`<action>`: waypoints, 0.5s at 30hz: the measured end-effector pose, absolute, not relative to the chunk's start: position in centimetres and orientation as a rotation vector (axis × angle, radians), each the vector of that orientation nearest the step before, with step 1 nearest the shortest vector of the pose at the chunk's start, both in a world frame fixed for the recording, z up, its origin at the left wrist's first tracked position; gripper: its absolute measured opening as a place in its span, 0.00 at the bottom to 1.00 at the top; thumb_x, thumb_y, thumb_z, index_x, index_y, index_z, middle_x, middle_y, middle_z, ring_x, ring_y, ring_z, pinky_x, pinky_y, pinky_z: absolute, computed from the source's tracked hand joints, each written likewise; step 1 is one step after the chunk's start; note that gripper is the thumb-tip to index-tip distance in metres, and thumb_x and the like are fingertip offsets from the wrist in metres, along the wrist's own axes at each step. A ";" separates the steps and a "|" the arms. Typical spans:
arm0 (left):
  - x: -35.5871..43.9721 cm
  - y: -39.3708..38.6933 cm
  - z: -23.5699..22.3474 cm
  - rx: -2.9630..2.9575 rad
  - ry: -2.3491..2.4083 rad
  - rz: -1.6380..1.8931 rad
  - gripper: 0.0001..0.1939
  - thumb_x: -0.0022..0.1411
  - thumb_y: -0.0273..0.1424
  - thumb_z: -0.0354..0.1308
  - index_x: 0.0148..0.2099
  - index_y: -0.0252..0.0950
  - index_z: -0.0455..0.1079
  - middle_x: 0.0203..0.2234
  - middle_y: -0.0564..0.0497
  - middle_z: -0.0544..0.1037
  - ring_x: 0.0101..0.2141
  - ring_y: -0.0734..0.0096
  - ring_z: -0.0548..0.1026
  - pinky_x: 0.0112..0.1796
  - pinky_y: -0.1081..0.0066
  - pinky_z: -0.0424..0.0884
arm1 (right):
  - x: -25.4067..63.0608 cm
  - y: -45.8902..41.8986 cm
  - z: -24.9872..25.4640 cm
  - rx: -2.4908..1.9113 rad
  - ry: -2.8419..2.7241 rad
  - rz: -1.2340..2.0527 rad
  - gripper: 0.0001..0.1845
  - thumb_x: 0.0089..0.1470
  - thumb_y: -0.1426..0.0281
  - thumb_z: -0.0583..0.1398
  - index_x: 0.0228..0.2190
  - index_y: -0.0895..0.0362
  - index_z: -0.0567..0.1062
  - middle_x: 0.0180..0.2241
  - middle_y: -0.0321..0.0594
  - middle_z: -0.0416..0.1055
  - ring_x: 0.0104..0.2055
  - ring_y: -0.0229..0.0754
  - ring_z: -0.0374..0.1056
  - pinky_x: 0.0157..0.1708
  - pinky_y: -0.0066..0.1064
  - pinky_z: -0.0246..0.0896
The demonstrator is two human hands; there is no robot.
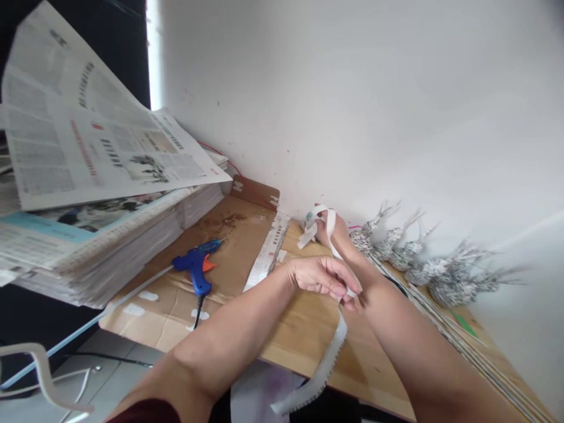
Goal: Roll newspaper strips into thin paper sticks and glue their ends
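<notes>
My left hand point(324, 276) is closed in a pinch on a long fringed strip of white paper point(326, 361) that hangs down past the table's front edge. My right hand point(335, 232) reaches forward toward the wall, fingers curled round the strip's upper end, where it is wound into a small roll point(311, 222). The strip runs along my right wrist between the two hands. Both forearms cross over the wooden table point(304, 329).
A blue glue gun point(197, 265) lies on a cardboard sheet point(229, 235) at the left. A tall stack of newspapers point(101, 194) stands further left. Several paper flowers on rolled stems point(423, 264) lie along the wall at the right. A folded paper strip point(269, 252) lies mid-table.
</notes>
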State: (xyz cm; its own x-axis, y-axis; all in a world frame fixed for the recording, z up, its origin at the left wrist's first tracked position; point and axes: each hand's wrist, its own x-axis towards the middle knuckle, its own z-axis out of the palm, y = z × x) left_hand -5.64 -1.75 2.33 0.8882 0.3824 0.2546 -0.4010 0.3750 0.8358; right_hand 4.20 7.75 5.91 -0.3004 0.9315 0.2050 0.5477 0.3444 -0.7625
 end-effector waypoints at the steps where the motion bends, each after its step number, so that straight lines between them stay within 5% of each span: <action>1: -5.6 -1.8 2.4 1.110 -0.023 0.470 0.12 0.40 0.28 0.70 0.33 0.34 0.77 0.25 0.47 0.76 0.32 0.58 0.78 0.34 0.63 0.73 | 4.2 8.7 6.3 -1.299 -2.024 0.569 0.13 0.45 0.69 0.59 0.37 0.52 0.74 0.43 0.44 0.73 0.53 0.53 0.63 0.50 0.43 0.58; 5: -4.9 -2.4 2.6 1.253 -0.083 0.284 0.15 0.41 0.30 0.69 0.36 0.33 0.78 0.26 0.46 0.78 0.32 0.58 0.79 0.37 0.64 0.74 | 5.9 10.7 7.5 -1.416 -2.190 0.074 0.15 0.47 0.72 0.58 0.39 0.55 0.75 0.39 0.46 0.75 0.47 0.54 0.68 0.50 0.46 0.58; 10: -4.1 -2.8 2.4 1.296 -0.156 0.132 0.19 0.44 0.26 0.67 0.42 0.33 0.77 0.33 0.48 0.78 0.34 0.61 0.79 0.39 0.69 0.73 | 8.9 11.1 11.9 -1.519 -2.182 -0.221 0.25 0.48 0.72 0.57 0.50 0.59 0.70 0.45 0.49 0.73 0.50 0.52 0.68 0.51 0.42 0.59; 15: -3.9 -2.9 2.1 1.292 -0.174 0.117 0.20 0.43 0.28 0.68 0.43 0.35 0.77 0.39 0.49 0.78 0.35 0.61 0.79 0.40 0.69 0.73 | 11.6 11.4 17.8 -1.529 -2.103 -0.357 0.22 0.47 0.75 0.57 0.47 0.61 0.73 0.45 0.50 0.72 0.50 0.52 0.67 0.52 0.44 0.57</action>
